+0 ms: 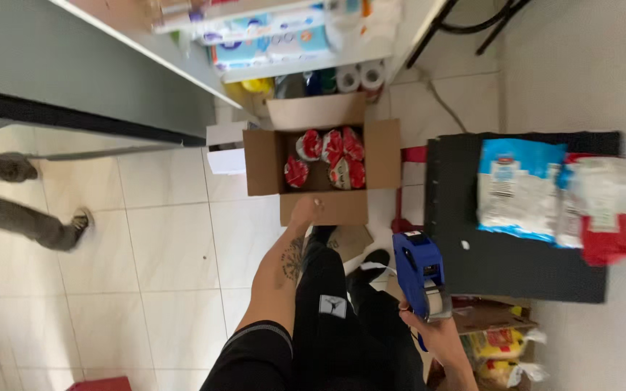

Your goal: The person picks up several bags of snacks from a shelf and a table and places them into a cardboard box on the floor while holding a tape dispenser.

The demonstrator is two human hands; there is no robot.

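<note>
Cardboard box (322, 166) sits open on the pale tiled floor (161, 246), its four flaps spread outward. Inside lie several small round packs with red and white wrapping (327, 156), clustered toward the far and right side of the box.

Your left hand (306, 211) reaches down to the near flap (327, 206) and rests on or at its edge; fingers are foreshortened from this angle, so you cannot tell whether they pinch the flap or lie loose on it. Forearm is bare, with a dark sleeve pushed up toward the elbow.

Your right hand (436, 329) is wrapped around the grip of a blue handheld labelling gun (418, 271), fingers clenched on the handle, the gun's body pointing up and away from you, well apart from the box.

To the right, a black flat surface (501, 268) carries a blue and white bag (519, 188) and, just beside it, red and white packets (610, 210). Shelving (291, 36) beyond the box holds paper goods. Another person's legs (23, 210) show at the left edge.
</note>
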